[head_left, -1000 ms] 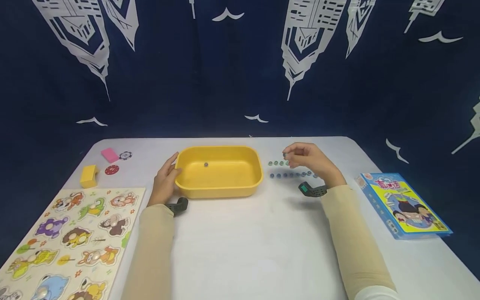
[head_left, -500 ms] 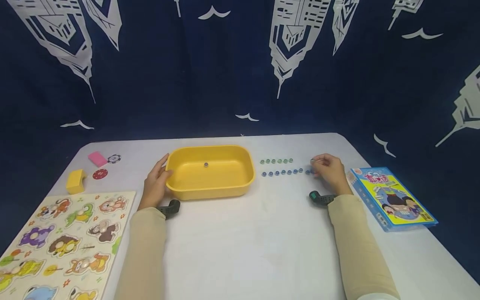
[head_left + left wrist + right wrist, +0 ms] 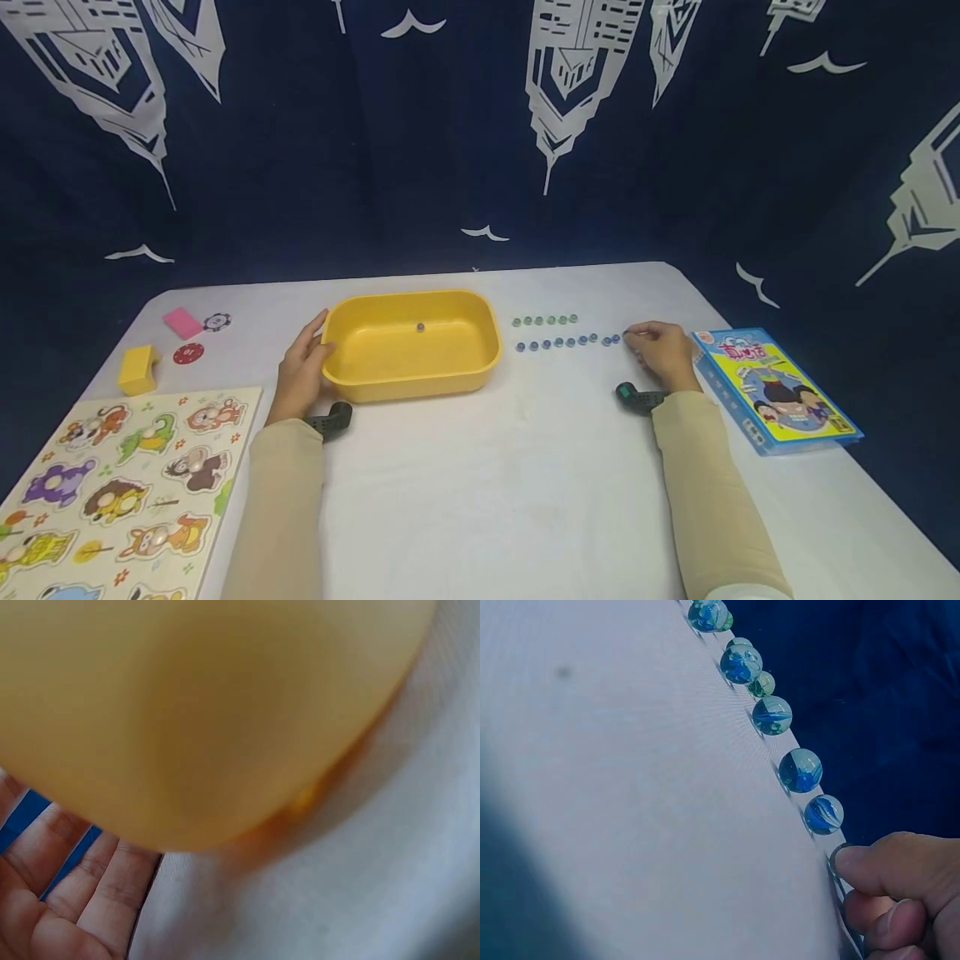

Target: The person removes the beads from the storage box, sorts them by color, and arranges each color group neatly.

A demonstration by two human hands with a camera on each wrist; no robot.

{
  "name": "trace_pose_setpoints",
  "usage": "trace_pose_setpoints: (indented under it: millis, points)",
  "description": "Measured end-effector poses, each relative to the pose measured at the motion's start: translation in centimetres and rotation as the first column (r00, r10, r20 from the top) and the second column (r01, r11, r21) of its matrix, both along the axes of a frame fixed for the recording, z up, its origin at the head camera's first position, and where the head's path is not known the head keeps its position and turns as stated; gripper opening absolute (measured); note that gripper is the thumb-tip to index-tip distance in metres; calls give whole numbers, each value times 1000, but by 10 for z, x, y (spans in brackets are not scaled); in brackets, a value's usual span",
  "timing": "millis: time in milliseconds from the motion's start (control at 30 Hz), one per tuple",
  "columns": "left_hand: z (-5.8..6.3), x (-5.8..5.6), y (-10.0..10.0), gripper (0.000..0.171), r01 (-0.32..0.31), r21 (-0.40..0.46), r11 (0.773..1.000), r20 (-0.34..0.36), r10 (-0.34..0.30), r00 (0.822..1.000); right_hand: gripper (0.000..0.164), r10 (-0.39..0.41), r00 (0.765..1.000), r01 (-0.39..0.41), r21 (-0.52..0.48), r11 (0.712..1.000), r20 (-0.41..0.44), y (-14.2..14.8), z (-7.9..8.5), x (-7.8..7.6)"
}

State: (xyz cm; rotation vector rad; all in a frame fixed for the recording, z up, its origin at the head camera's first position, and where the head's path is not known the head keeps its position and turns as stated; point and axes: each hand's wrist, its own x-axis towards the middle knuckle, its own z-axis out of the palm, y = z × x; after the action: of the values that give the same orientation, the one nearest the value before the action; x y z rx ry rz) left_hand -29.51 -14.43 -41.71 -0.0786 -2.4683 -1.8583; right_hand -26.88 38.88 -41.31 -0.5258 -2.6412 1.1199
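At centre-right, the right hand (image 3: 662, 352) pinches a marble (image 3: 838, 850); it should release softly. The left hand's (image 3: 298, 375) fingers, spread, touch the tray (image 3: 412, 387).

The left hand (image 3: 297, 377) is spread; the right hand (image 3: 666, 354) apparently pinches.

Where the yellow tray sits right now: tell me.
In the head view, the yellow tray sits just left of centre on the table, with the left hand at its left end and two rows of marbles to its right.
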Motion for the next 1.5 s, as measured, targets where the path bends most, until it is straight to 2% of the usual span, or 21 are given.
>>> trace_pose_setpoints:
  millis: [167,333,433,500,600,800,900,967,1033,1167,1267,1367,1500]
  points:
    - [-1,1,-3,59,-7,3,1000,-6,7,1000,38,12,1000,-12,-28,1000,-28,-5,6,-2]
    - [0,1,-3,59,-19,12,1000,-3,19,1000,37,41,986,-48,-43,998,-164,-19,28,-3]
    - [0,-1,-1,59,-20,15,1000,2,20,1000,35,101,964,-131,-108,985,-248,-36,46,-5]
    - [0,-2,0,59,-18,10,1000,5,18,1000,34,172,943,-217,-136,967,-285,-50,57,-6]
    - [0,-3,0,59,-20,5,1000,9,20,1000,31,307,902,-364,-150,919,-303,-76,68,-10]
    - [-2,-3,-1,60,-25,12,1000,14,25,1000,25,531,820,-564,-144,813,-215,-139,77,-19]
    - [-2,-2,0,59,-25,10,1000,7,25,1000,25,623,758,-651,-157,743,-193,-170,78,-23]
    - [-2,-3,0,59,-26,7,1000,3,26,1000,25,689,702,-712,-165,682,-181,-190,78,-26]
    - [-1,-3,1,58,-26,6,1000,0,26,1000,26,761,630,-776,-160,610,-154,-210,77,-30]
    - [-1,-4,3,58,-24,16,1000,9,24,1000,25,885,464,-880,-137,455,-46,-246,72,-36]
    - [-1,-4,3,58,-25,17,1000,15,25,1000,24,930,365,-922,-123,367,40,-269,65,-40]
    - [-1,-5,2,59,-26,15,1000,17,26,1000,24,943,306,-943,-96,319,129,-288,59,-42]
    - [0,-4,0,60,-31,8,999,11,31,999,27,937,273,-950,-92,298,219,-309,56,-43]
